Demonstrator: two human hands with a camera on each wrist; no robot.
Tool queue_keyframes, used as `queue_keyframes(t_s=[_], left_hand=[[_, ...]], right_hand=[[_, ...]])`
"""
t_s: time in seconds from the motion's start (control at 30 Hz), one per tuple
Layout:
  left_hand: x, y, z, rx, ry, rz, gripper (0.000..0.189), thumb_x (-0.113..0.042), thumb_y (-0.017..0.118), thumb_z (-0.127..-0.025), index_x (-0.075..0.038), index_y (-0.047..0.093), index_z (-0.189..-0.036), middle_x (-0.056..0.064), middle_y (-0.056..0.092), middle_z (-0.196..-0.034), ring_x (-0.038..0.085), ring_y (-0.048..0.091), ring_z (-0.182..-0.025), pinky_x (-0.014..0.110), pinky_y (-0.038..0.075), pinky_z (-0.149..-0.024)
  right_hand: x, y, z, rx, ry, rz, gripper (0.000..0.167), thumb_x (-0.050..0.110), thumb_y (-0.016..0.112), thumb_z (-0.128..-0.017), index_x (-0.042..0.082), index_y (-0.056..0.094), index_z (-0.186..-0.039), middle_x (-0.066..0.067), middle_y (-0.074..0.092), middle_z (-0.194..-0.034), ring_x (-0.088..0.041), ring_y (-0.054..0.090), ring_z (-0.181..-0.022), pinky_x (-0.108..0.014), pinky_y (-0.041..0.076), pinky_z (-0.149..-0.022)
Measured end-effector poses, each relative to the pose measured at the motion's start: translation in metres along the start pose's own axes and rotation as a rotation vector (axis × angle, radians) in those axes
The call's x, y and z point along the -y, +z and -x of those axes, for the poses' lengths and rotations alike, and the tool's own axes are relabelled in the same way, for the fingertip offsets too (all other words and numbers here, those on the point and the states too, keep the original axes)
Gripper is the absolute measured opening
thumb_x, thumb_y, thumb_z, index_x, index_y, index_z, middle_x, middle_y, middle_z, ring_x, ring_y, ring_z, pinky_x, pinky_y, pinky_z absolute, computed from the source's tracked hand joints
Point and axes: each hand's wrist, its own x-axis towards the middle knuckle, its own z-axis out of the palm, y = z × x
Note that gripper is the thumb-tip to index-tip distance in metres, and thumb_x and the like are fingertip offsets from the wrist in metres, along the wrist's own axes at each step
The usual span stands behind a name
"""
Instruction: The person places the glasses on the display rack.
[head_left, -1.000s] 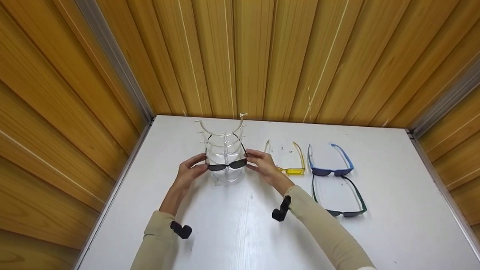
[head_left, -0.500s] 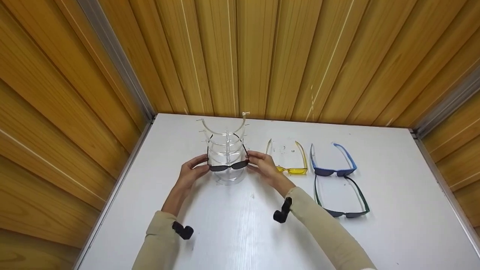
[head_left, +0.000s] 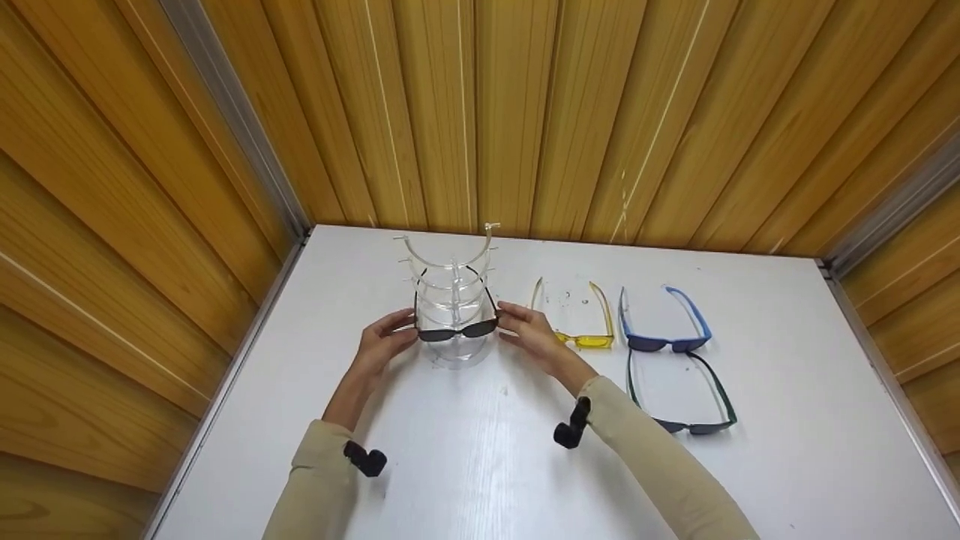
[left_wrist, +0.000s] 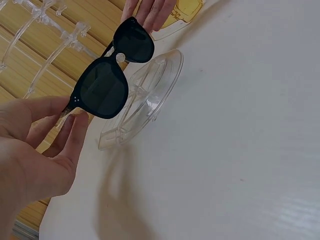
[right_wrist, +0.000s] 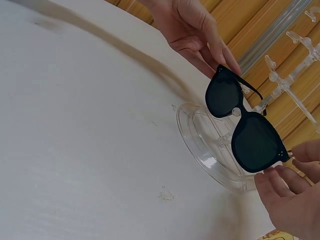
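A pair of black sunglasses point(head_left: 457, 331) sits across the front of a clear display stand point(head_left: 454, 266), its temples reaching back on both sides. At the bridge, a clear knob of the stand shows under the frame in both wrist views. My left hand point(head_left: 381, 346) holds the left hinge end between thumb and fingers, seen closely in the left wrist view. On the other side, the fingers of my right hand point(head_left: 534, 335) are around the right hinge end. Above the sunglasses, the stand's upper arms point(head_left: 450, 262) carry no glasses.
Right of the stand lie yellow glasses point(head_left: 592, 341), blue-framed sunglasses point(head_left: 666, 343) and green-framed sunglasses point(head_left: 697, 428), temples unfolded. The white table point(head_left: 465, 465) meets wood-look panels point(head_left: 510, 112) behind and at both sides.
My right hand and forearm have shifted slightly to the right. The left hand and the sunglasses stay nearly in place; the head view has moved a little.
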Motion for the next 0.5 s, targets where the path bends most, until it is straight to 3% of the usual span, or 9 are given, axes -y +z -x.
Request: queue_keyframes(t_s=[0.23, 0.5], left_hand=[[-0.005, -0.009, 0.001, -0.026, -0.042, -0.054, 0.051, 0.000, 0.065, -0.096, 0.003, 0.051, -0.145, 0.025, 0.057, -0.144, 0.022, 0.064, -0.118, 0.035, 0.057, -0.103], [-0.005, -0.012, 0.015, 0.009, -0.063, -0.083, 0.045, 0.000, 0.064, -0.097, 0.007, 0.053, -0.140, 0.025, 0.063, -0.134, 0.013, 0.069, -0.099, 0.033, 0.060, -0.095]], right_hand=[[0.013, -0.016, 0.012, 0.077, 0.033, 0.079, 0.056, 0.003, 0.046, -0.105, -0.009, 0.028, -0.156, -0.032, 0.031, -0.161, -0.046, 0.036, -0.148, -0.054, 0.034, -0.124], [0.034, -0.045, 0.044, 0.146, 0.063, 0.195, 0.056, 0.012, 0.049, -0.107, -0.004, 0.029, -0.158, -0.030, 0.031, -0.162, -0.043, 0.037, -0.149, -0.050, 0.037, -0.123]])
